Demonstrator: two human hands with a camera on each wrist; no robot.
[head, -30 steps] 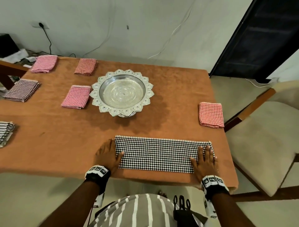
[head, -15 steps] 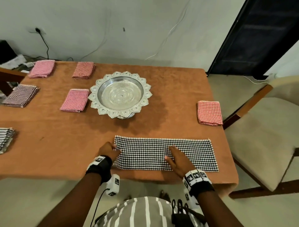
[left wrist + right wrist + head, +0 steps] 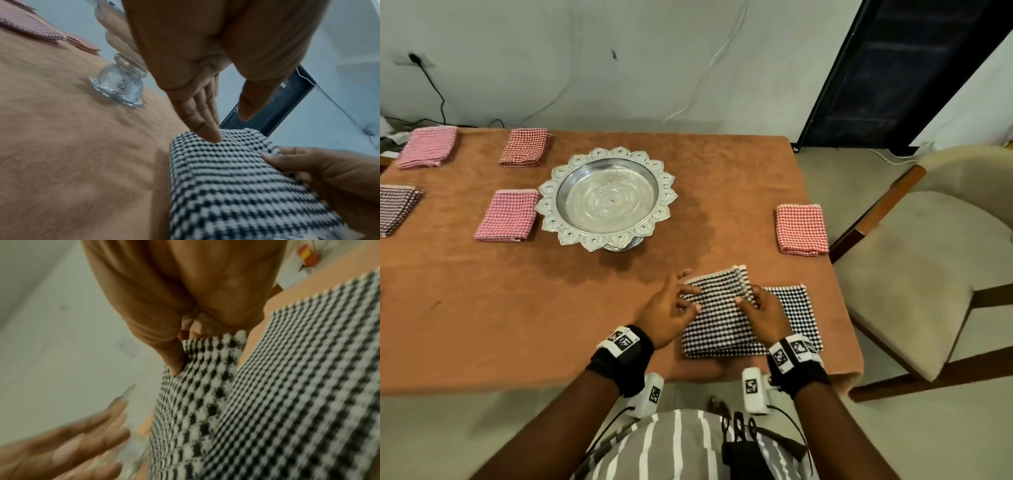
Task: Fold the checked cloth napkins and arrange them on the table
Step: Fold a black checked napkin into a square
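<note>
A black-and-white checked napkin (image 3: 722, 325) lies near the front right edge of the orange table (image 3: 482, 308). Its left part is folded over toward the right and held slightly raised, while its right end (image 3: 796, 308) still lies flat. My left hand (image 3: 686, 296) keeps its fingers straight, and a fingertip (image 3: 211, 138) touches the far corner of the folded flap (image 3: 236, 186). My right hand (image 3: 748, 299) pinches the flap's free edge (image 3: 205, 369), with the thumb (image 3: 174, 360) on top and the fingers underneath.
A silver pedestal tray (image 3: 606, 198) stands mid-table. A folded red napkin (image 3: 802, 229) lies at the right edge, and pink (image 3: 506, 215), red (image 3: 525, 147), pink (image 3: 428, 146) and dark checked (image 3: 395, 209) folded napkins lie at the left. A cushioned chair (image 3: 928, 274) stands to the right.
The napkin lay as a long flat strip. My left hand has carried its left end over to the right, and my right hand has moved to the centre and taken hold of the flap.
</note>
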